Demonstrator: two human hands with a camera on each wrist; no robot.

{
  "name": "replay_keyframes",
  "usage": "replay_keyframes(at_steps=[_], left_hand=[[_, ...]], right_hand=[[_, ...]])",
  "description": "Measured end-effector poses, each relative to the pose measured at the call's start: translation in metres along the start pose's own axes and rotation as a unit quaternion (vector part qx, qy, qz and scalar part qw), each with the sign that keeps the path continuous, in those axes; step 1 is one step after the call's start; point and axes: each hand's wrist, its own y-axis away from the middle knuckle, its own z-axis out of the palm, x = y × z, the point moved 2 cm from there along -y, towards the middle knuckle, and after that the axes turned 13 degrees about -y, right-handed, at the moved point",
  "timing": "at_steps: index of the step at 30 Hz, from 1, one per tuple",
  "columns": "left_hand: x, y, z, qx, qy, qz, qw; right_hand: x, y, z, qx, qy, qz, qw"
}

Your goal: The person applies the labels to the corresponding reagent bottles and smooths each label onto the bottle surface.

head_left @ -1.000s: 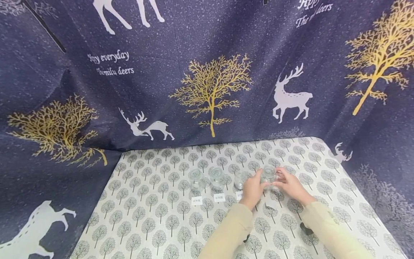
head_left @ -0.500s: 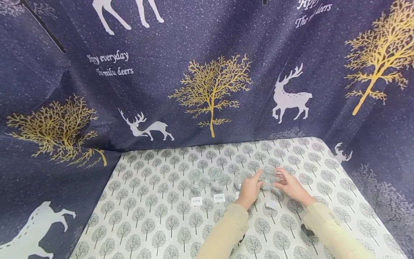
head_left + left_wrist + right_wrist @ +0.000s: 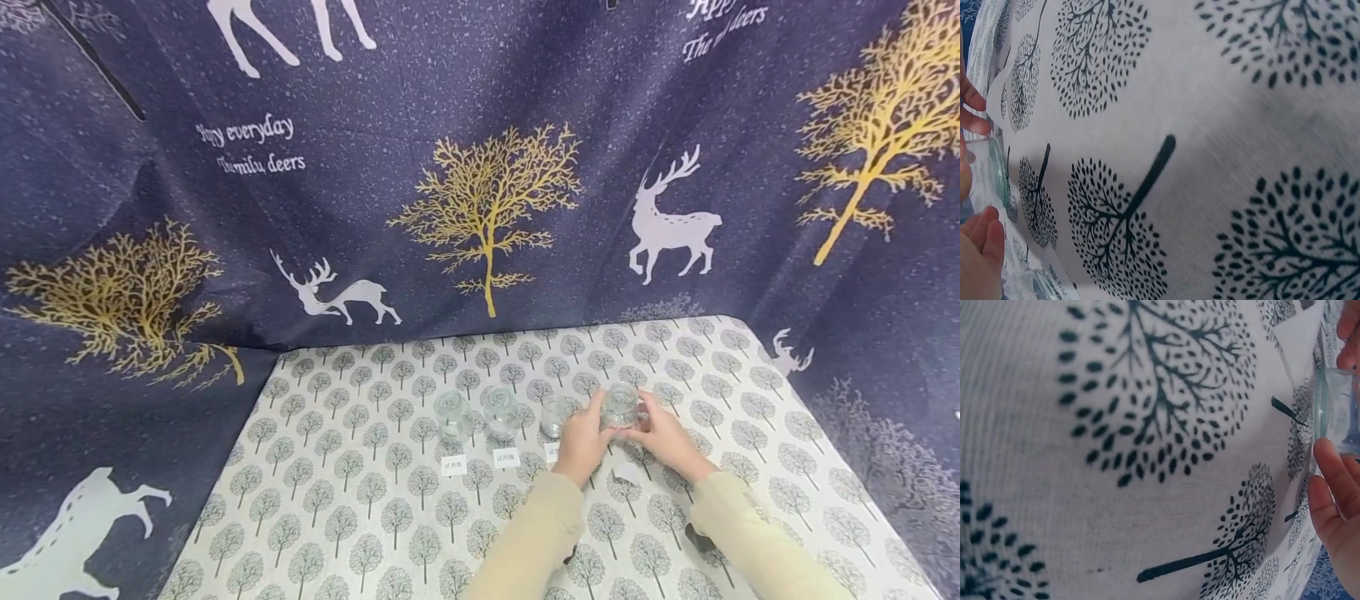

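Observation:
A clear glass jar (image 3: pixel 621 407) stands between the two hands at the right end of a row of jars. My left hand (image 3: pixel 583 437) holds its left side, with the thumb low at the front. Opposite it, my right hand (image 3: pixel 663 435) holds the right side, its thumb reaching toward the left one. The left wrist view shows the jar's glass wall (image 3: pixel 990 172) between both hands' fingers. At the jar's base in the right wrist view lie the right fingertips (image 3: pixel 1329 453). A small white card (image 3: pixel 626 472) sits in front of the jar, partly raised.
Further glass jars stand to the left: one close by (image 3: pixel 553 417), partly behind the left hand, then a second (image 3: pixel 501 413) and a third (image 3: pixel 453 416). Printed white cards (image 3: pixel 453 465) lie in front of them. A tree-patterned cloth (image 3: pixel 360 500) covers the table, with a dark curtain (image 3: pixel 420 250) behind.
Both hands stay at the same jar. The right thumb lifted away from the jar's front half a second ago and is now back low, close to the left thumb.

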Motion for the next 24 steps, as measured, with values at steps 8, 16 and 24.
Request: replay_keyframes(at_steps=[8,16,24], left_hand=[[0.002,0.000,-0.002,-0.008,-0.012,-0.007,0.9999],[-0.003,-0.002,-0.008,-0.042,-0.019,0.005,0.9989],[-0.008,-0.001,-0.005,-0.034,-0.022,0.037,0.9985]], right_hand=[[0.004,0.000,-0.001,0.000,0.001,0.003,1.000],[0.009,0.000,-0.013,-0.013,0.014,-0.019,1.000],[0.009,0.002,-0.022,-0.033,-0.010,-0.005,0.999]])
